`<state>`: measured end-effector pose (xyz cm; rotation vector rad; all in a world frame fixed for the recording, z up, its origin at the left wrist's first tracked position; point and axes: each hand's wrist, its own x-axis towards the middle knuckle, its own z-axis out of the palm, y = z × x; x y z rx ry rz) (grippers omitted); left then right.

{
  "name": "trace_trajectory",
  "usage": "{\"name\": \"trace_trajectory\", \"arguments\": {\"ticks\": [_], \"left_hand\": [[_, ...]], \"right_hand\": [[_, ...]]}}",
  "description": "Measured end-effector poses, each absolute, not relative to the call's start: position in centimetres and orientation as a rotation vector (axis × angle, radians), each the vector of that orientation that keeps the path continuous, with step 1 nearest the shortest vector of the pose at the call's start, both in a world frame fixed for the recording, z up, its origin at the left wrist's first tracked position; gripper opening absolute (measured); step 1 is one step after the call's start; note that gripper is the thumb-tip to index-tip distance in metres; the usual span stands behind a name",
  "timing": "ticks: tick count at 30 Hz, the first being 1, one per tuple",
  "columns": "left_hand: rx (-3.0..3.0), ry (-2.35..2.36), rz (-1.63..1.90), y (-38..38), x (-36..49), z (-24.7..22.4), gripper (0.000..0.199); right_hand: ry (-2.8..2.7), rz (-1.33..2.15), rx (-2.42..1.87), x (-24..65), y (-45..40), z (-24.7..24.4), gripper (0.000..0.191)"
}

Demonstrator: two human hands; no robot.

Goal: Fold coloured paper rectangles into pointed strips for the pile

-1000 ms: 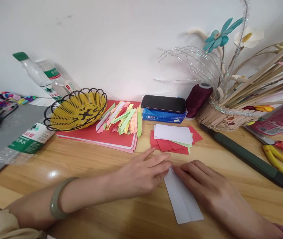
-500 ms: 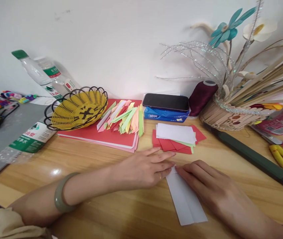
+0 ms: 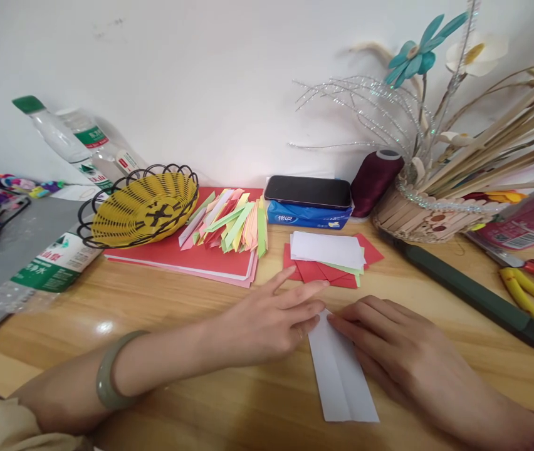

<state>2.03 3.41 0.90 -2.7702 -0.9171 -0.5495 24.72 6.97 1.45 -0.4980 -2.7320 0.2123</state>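
Note:
A white paper strip (image 3: 343, 382) with a lengthwise crease lies in front of me on the wooden table. At its far end my right hand (image 3: 389, 344) is closed, with curled fingers pinching the upper right edge. My left hand (image 3: 281, 319) touches the upper left edge with its bent index finger, and its thumb is hidden underneath. The other left fingers are spread and raised toward the stack. Just beyond both hands lie small white sheets (image 3: 326, 248) on top of red paper pieces (image 3: 304, 270) and a green one.
A yellow basket (image 3: 145, 210) and folded colored paper strips (image 3: 236, 225) rest on red sheets (image 3: 154, 255). Behind are a phone (image 3: 308, 190) on a blue pack (image 3: 307, 214) and a maroon thread spool (image 3: 376, 183). To the right lie a dark green tool (image 3: 474, 291) and yellow-handled pliers (image 3: 525, 294).
The view has shifted slightly. The near end of the white strip has swung left, and my left fingers have lifted and spread a little more. My right hand stays at the far end.

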Motion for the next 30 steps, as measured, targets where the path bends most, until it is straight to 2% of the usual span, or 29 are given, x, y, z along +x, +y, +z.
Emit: {"name": "trace_trajectory", "arguments": {"ticks": [16, 24, 30], "left_hand": [[-2.797, -0.805, -0.485, 3.8, 2.1, 1.2, 0.022], [-2.82, -0.807, -0.472, 3.7, 1.8, 1.0, 0.024], [-2.862, -0.821, -0.508, 3.8, 1.9, 1.1, 0.027]], "right_hand": [[-2.71, 0.444, -0.658, 25.1, 6.8, 1.5, 0.025], [-2.72, 0.344, -0.537, 26.4, 7.5, 2.5, 0.025], [-2.621, 0.323, -0.648, 26.2, 7.5, 2.3, 0.026]]}}
